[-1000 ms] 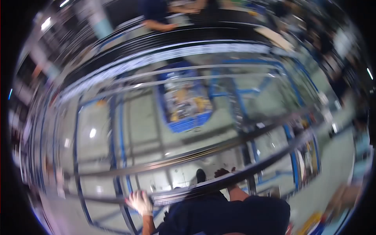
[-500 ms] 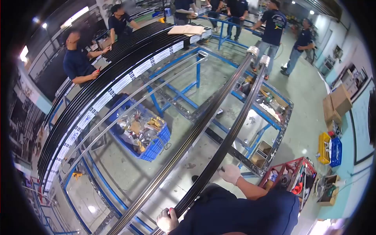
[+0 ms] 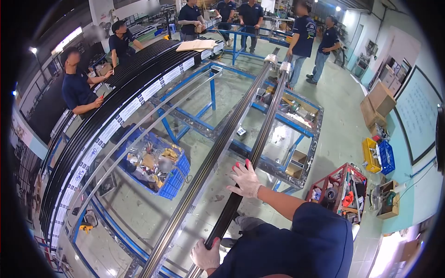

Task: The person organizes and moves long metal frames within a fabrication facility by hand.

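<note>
Two long, dark metal profiles [image 3: 200, 183] lie side by side across a blue frame, their far ends wrapped in white. My left hand [image 3: 205, 254], in a white glove with red fingertips, is closed around the near part of the right-hand profile [image 3: 225, 212]. Farther along that same profile rests my right hand [image 3: 244, 180], gloved alike, its fingers spread over the top. The undersides of both hands' grip are hidden.
A blue basket [image 3: 171, 178] of scraps stands under the frame at left. Behind it is a stack of black profiles [image 3: 139, 69] with a cardboard sheet [image 3: 197, 45]. A red tool cart [image 3: 343, 192] stands at right. Several people stand around the far side.
My right hand has moved from beside the right-hand profile onto its top, fingers spreading. My left hand stays on the near part. The view has shifted, so the surroundings appear farther left.
</note>
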A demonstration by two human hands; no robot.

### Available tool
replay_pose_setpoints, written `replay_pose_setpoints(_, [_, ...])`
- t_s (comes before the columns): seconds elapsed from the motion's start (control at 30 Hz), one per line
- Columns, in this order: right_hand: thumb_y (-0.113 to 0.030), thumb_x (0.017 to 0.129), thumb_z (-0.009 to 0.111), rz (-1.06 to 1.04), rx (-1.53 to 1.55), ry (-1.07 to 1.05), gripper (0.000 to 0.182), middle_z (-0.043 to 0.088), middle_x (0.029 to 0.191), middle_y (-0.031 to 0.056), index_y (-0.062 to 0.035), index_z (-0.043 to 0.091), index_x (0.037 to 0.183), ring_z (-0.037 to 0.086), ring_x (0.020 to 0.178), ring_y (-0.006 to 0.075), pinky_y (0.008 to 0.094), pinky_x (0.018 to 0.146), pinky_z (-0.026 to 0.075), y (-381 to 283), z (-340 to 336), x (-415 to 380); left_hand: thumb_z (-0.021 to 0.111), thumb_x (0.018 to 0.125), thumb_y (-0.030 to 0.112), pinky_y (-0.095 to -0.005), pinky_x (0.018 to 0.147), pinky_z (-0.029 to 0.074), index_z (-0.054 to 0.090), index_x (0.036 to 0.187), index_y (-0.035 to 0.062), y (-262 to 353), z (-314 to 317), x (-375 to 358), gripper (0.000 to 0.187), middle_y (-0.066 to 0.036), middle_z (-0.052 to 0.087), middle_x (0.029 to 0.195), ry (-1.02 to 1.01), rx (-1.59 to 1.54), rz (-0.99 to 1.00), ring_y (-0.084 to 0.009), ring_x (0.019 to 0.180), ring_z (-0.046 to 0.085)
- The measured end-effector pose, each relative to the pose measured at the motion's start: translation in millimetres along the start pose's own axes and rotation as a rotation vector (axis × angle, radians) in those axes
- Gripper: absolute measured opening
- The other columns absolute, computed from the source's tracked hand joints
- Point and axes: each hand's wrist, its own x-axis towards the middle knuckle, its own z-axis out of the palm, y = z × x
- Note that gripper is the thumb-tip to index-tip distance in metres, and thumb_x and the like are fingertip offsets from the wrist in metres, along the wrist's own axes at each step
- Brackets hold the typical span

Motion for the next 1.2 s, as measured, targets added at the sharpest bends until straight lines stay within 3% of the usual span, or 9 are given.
replay_pose_setpoints(0.2, [-0.066, 0.105, 0.055, -0.019, 0.071, -0.052, 0.073, 0.065, 0.147, 0.0248, 0.0, 0.075, 0.128, 0.048, 0.15, 0.0418, 0.0729, 0.129, 0.019, -78, -9, -23, 0.083, 0.082, 0.06, -0.0498, 0.101, 0.049, 0.079, 0.112, 0.0081, -4, 3, 1, 0.06, -0.013, 0.079, 0.104, 0.017, 0.025, 0.013, -0.0375, 0.104, 0.071])
replay_pose_setpoints(0.43, [-0.058, 0.11, 0.052, -0.174, 0.141, -0.104, 0.063, 0.069, 0.139, 0.0217, -0.0009, 0.077, 0.119, 0.055, 0.144, 0.0369, 0.0722, 0.125, 0.026, -180, -9, -54, 0.053, 0.106, 0.044, -0.0531, 0.095, 0.049, 0.079, 0.109, 0.0077, -15, 15, 2, 0.045, -0.016, 0.078, 0.102, 0.044, -0.046, 0.028, -0.0409, 0.098, 0.07])
replay_pose_setpoints(0.5, [-0.05, 0.11, 0.055, -0.297, 0.229, -0.108, 0.049, 0.071, 0.122, 0.0154, -0.0061, 0.076, 0.108, 0.062, 0.13, 0.0349, 0.0698, 0.122, 0.032, -201, 11, -61, 0.046, 0.11, 0.04, -0.0568, 0.09, 0.05, 0.08, 0.107, 0.0074, -16, 19, 3, 0.047, -0.018, 0.079, 0.1, 0.081, -0.023, 0.035, -0.0434, 0.095, 0.071])
replay_pose_setpoints(0.63, [-0.045, 0.106, 0.061, -0.384, 0.308, -0.218, 0.04, 0.067, 0.106, 0.0139, -0.0073, 0.072, 0.097, 0.064, 0.117, 0.0332, 0.0664, 0.121, 0.036, -202, 11, -57, 0.056, 0.107, 0.044, -0.0553, 0.097, 0.053, 0.08, 0.113, 0.0129, -3, 7, -1, 0.04, -0.017, 0.079, 0.107, 0.079, -0.045, -0.036, -0.0416, 0.102, 0.071])
replay_pose_setpoints(0.77, [-0.047, 0.105, 0.063, -0.355, 0.341, -0.046, 0.043, 0.069, 0.112, 0.0168, -0.0062, 0.074, 0.099, 0.065, 0.118, 0.0343, 0.0689, 0.122, 0.034, -168, 15, -48, 0.054, 0.106, 0.042, -0.0529, 0.096, 0.05, 0.081, 0.108, 0.0091, -6, 13, 4, 0.042, -0.016, 0.079, 0.102, 0.022, 0.027, -0.028, -0.0398, 0.098, 0.071])
replay_pose_setpoints(0.93, [-0.053, 0.105, 0.061, -0.247, 0.251, -0.076, 0.055, 0.069, 0.12, 0.024, -0.001, 0.078, 0.104, 0.062, 0.128, 0.0413, 0.0737, 0.123, 0.029, -88, -1, -20, 0.058, 0.105, 0.045, -0.0538, 0.097, 0.051, 0.08, 0.11, 0.0105, -1, 3, 8, 0.042, -0.016, 0.08, 0.104, -0.049, 0.052, -0.065, -0.0403, 0.101, 0.072])
replay_pose_setpoints(1.0, [-0.054, 0.104, 0.06, -0.172, 0.195, -0.089, 0.058, 0.064, 0.14, 0.0295, -0.0005, 0.076, 0.117, 0.056, 0.14, 0.0433, 0.0761, 0.125, 0.024, -50, -9, -7, 0.055, 0.106, 0.046, -0.0568, 0.097, 0.052, 0.08, 0.113, 0.0108, -2, 1, 10, 0.044, -0.017, 0.08, 0.108, -0.122, 0.051, -0.09, -0.0425, 0.102, 0.072])
replay_pose_setpoints(1.13, [-0.057, 0.103, 0.062, -0.053, 0.136, -0.022, 0.059, 0.059, 0.153, 0.0306, -0.0043, 0.075, 0.125, 0.047, 0.153, 0.045, 0.0784, 0.128, 0.018, 40, -7, 22, 0.059, 0.104, 0.047, -0.0554, 0.099, 0.052, 0.08, 0.114, 0.0126, 1, -4, 19, 0.041, -0.016, 0.08, 0.108, -0.276, 0.05, -0.199, -0.0418, 0.104, 0.072])
replay_pose_setpoints(1.2, [-0.056, 0.101, 0.064, 0.052, 0.075, 0.016, 0.06, 0.054, 0.159, 0.0302, -0.0064, 0.073, 0.134, 0.041, 0.157, 0.0457, 0.0795, 0.128, 0.015, 88, 1, 38, 0.06, 0.104, 0.045, -0.0543, 0.097, 0.052, 0.08, 0.111, 0.0129, -14, 9, 19, 0.038, -0.015, 0.08, 0.105, -0.224, 0.056, -0.16, -0.0405, 0.102, 0.073])
